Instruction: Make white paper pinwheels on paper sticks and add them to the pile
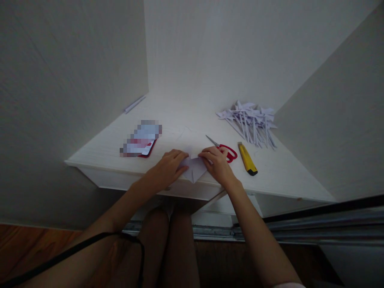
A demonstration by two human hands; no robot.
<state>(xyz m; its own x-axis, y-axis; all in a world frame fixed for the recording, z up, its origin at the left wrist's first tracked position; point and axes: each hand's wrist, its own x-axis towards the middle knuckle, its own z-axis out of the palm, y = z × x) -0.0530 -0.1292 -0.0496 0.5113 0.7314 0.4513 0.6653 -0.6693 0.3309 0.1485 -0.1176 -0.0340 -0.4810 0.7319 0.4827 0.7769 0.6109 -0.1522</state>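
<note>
A piece of folded white paper (194,169) is held between my two hands at the front edge of the white tabletop. My left hand (171,165) pinches its left side, with the thumb below and the fingers above. On the opposite side, my right hand (216,163) grips the paper between thumb and fingertips. Just behind the right hand lie red-handled scissors (230,153), their blades pointing to the back left and part of the handle covered by the hand. A yellow utility knife (247,159) rests a little farther right.
At the back right is a pile of white paper pinwheel-like shapes on rolled paper sticks (252,122). A phone (148,149), partly blurred out, lies to the left. Rolled paper tubes (134,105) rest against the left wall. Walls enclose the tabletop (180,120) on three sides.
</note>
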